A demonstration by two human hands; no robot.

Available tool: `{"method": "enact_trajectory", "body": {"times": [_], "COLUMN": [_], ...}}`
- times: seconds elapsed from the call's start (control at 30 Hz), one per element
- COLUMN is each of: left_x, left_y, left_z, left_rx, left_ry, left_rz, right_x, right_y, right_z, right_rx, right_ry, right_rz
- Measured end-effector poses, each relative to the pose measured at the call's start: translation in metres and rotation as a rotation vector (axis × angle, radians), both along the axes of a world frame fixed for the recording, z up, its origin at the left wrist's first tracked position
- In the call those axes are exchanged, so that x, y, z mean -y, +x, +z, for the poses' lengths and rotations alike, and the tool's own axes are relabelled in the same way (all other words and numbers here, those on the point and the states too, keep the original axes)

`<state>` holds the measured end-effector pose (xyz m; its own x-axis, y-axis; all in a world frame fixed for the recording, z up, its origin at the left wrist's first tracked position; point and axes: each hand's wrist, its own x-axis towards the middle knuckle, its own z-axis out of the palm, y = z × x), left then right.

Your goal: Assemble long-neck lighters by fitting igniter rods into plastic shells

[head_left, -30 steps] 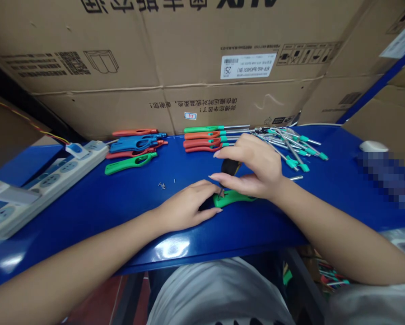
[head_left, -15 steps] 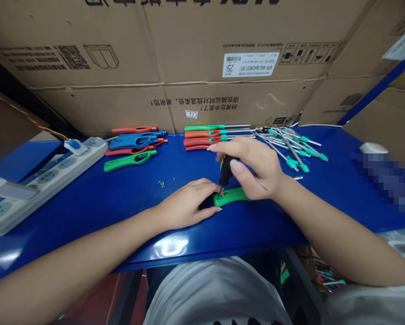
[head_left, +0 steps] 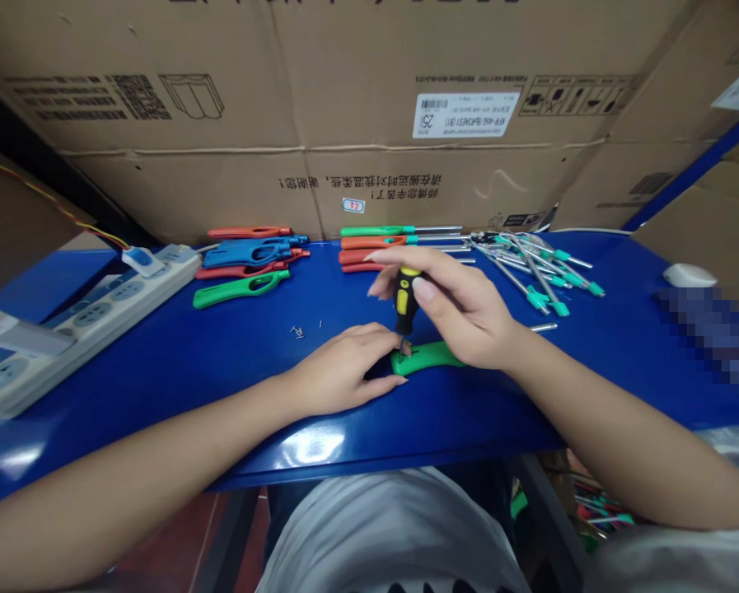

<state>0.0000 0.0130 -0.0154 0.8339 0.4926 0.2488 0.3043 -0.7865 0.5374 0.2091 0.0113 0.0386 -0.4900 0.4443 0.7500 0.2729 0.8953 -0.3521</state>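
A black and yellow screwdriver (head_left: 405, 306) stands nearly upright in my right hand (head_left: 468, 309), its thumb and fingers closed round the handle. The screwdriver's tip meets the left end of a green lighter (head_left: 432, 357) lying on the table. My left hand (head_left: 350, 368) steadies that same end between thumb and fingers. The lighter's right part is hidden beneath my right hand, and a metal tube (head_left: 543, 328) shows beyond it. To the left of my left hand lie several small screws (head_left: 297, 332).
Lighter casings (head_left: 240, 290) in green, red, blue and orange lie at the back left. Lighters with metal tubes (head_left: 375, 231) lie at the back centre, beside a pile of loose tubes (head_left: 539, 272). A power strip (head_left: 91, 329) runs along the left; a cardboard box (head_left: 221, 181) stands behind.
The fingers of my right hand have shifted on the screwdriver, so more of its yellow-marked handle shows. My left hand and the green lighter stay in place; the view has moved slightly.
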Motion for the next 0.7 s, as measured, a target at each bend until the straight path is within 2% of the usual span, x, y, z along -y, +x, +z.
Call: {"method": "enact_trajectory", "body": {"times": [0.07, 0.13, 0.2, 0.23, 0.3, 0.37, 0.43, 0.53, 0.57, 0.6, 0.7], "left_x": [0.0000, 0.0000, -0.0001, -0.0001, -0.0003, -0.0004, -0.0003, -0.0001, -0.0001, -0.0001, -0.0002], "left_y": [-0.0002, -0.0002, 0.0000, 0.0001, 0.0002, 0.0002, 0.0000, -0.0002, -0.0001, 0.0000, 0.0002], "left_z": [-0.0003, -0.0005, -0.0004, -0.0003, -0.0003, -0.0007, -0.0012, -0.0011, -0.0007, -0.0002, 0.0006], "left_rx": [0.003, 0.010, 0.017, 0.018, 0.015, 0.011, 0.011, 0.012, 0.010, 0.006, -0.002], "left_ry": [0.003, 0.012, 0.016, 0.013, 0.003, 0.008, 0.027, 0.031, 0.026, 0.019, 0.011], "left_rz": [0.000, 0.000, 0.001, -0.002, -0.011, -0.011, -0.003, 0.003, 0.001, -0.003, -0.015], "right_x": [-0.0010, -0.0028, -0.0032, -0.0027, -0.0009, 0.0003, -0.0004, -0.0021, -0.0019, -0.0013, 0.0009], "right_y": [-0.0002, 0.0028, 0.0055, 0.0058, 0.0042, 0.0020, 0.0020, 0.0049, 0.0052, 0.0047, 0.0003], "right_z": [-0.0011, -0.0023, -0.0019, -0.0010, 0.0009, 0.0011, -0.0012, -0.0051, -0.0053, -0.0050, -0.0027], "right_rx": [-0.043, -0.053, -0.014, 0.010, 0.048, 0.047, 0.020, 0.010, 0.013, 0.011, 0.005], "right_ry": [0.082, 0.279, 0.359, 0.311, 0.111, -0.008, 0.115, 0.449, 0.473, 0.429, 0.138], "right_rz": [-0.066, -0.128, -0.093, -0.049, 0.027, 0.042, -0.014, -0.074, -0.052, -0.035, 0.027]}}
